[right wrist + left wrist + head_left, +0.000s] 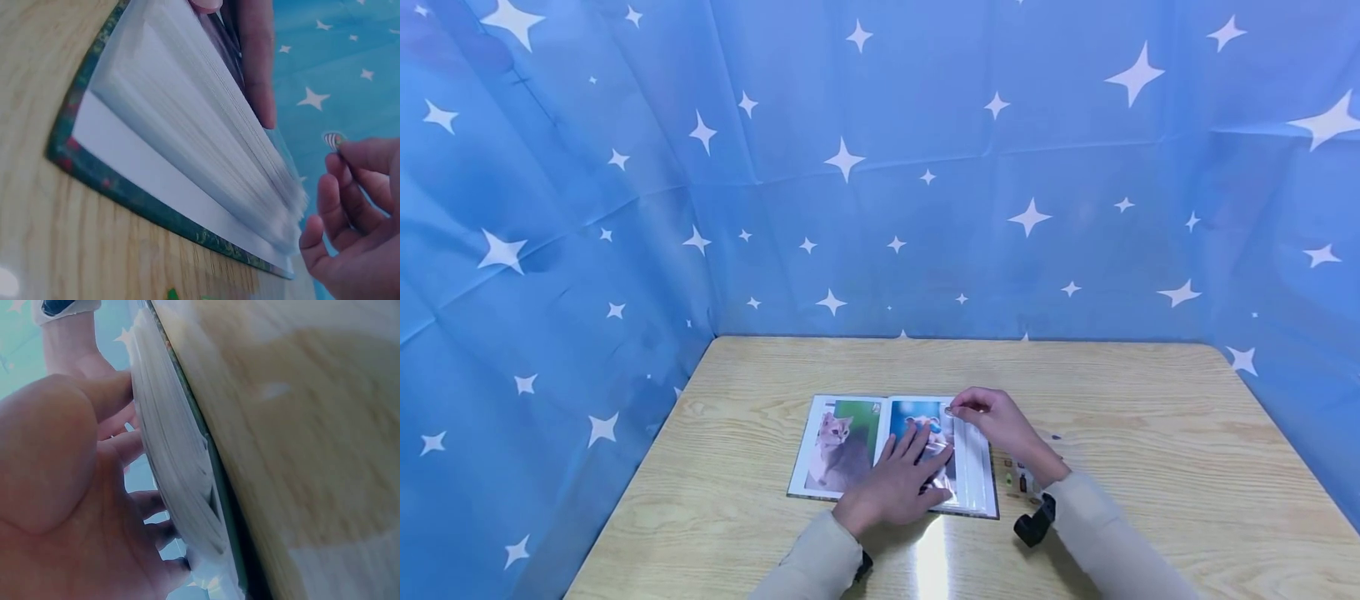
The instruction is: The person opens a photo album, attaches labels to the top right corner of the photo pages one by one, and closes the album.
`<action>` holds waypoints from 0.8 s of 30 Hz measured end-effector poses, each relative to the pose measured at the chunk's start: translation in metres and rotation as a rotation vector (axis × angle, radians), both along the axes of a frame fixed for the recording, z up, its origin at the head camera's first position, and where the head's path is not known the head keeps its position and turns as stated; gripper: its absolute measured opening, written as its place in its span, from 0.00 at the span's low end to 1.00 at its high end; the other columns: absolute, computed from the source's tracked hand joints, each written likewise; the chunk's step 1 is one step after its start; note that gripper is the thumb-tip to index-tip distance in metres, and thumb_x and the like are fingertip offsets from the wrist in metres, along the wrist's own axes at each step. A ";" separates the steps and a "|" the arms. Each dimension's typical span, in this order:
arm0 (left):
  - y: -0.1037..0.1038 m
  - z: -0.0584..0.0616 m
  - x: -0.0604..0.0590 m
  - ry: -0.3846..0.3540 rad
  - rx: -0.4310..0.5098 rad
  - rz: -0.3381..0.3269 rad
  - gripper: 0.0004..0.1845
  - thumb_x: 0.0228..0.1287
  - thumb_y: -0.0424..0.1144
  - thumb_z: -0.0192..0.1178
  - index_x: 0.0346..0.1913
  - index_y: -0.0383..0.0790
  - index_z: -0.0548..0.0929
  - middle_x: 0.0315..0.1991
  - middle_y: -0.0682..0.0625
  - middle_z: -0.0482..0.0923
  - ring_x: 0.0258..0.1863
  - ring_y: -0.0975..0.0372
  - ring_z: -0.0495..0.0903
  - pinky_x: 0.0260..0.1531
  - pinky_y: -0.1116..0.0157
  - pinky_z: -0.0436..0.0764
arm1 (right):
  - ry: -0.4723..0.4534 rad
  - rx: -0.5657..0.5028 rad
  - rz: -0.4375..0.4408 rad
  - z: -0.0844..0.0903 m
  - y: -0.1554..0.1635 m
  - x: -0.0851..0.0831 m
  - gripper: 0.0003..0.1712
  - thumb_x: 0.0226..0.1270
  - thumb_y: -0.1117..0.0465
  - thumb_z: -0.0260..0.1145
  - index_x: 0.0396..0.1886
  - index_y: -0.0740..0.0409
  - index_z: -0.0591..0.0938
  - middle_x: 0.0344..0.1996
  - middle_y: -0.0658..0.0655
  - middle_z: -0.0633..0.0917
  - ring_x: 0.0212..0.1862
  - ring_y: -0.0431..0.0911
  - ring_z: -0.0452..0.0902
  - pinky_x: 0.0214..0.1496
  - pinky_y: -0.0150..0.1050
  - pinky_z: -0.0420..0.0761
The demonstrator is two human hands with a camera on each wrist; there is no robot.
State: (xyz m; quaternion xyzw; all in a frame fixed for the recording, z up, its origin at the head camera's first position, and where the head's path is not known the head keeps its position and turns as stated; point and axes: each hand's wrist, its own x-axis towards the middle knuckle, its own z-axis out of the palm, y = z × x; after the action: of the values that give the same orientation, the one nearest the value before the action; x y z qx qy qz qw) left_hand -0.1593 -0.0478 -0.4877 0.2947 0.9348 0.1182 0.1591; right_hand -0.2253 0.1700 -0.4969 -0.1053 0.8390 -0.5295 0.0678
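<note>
We pressed the left hand (891,492) flat on the album (850,446); the right hand (1000,421) pinched a sticker (333,139), judged ready for placement onto the page beneath.

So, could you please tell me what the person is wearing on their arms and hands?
Both arms are in long, light beige sleeves, left sleeve and right sleeve, ending at the wrists. The left hand and right hand are bare, with no gloves or rings visible. A black camera mount is strapped at the right wrist, and a smaller black piece shows at the left wrist.
</note>
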 end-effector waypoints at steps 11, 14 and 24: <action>-0.001 0.001 -0.001 -0.007 -0.004 -0.007 0.34 0.75 0.63 0.41 0.79 0.59 0.53 0.81 0.46 0.36 0.79 0.52 0.33 0.76 0.46 0.45 | 0.052 0.073 -0.020 -0.004 -0.011 -0.010 0.06 0.71 0.65 0.63 0.41 0.57 0.86 0.38 0.53 0.87 0.42 0.45 0.79 0.47 0.41 0.77; -0.001 0.001 0.000 -0.003 -0.012 -0.009 0.34 0.75 0.62 0.41 0.79 0.59 0.53 0.81 0.45 0.36 0.79 0.52 0.34 0.76 0.46 0.45 | 0.057 0.103 -0.034 -0.005 -0.014 -0.013 0.06 0.70 0.67 0.63 0.40 0.56 0.86 0.38 0.52 0.87 0.42 0.44 0.79 0.47 0.41 0.77; 0.001 0.001 -0.001 0.004 -0.030 -0.002 0.34 0.75 0.63 0.43 0.79 0.60 0.54 0.81 0.46 0.37 0.80 0.52 0.35 0.76 0.46 0.46 | 0.034 0.133 -0.068 -0.006 -0.019 -0.015 0.06 0.68 0.68 0.63 0.38 0.57 0.86 0.37 0.53 0.86 0.40 0.45 0.79 0.44 0.38 0.77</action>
State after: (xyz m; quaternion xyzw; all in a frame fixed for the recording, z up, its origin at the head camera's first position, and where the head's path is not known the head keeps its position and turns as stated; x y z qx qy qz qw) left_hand -0.1599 -0.0473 -0.4869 0.2933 0.9365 0.1036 0.1615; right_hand -0.2400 0.1510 -0.5029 -0.0810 0.8764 -0.4729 0.0420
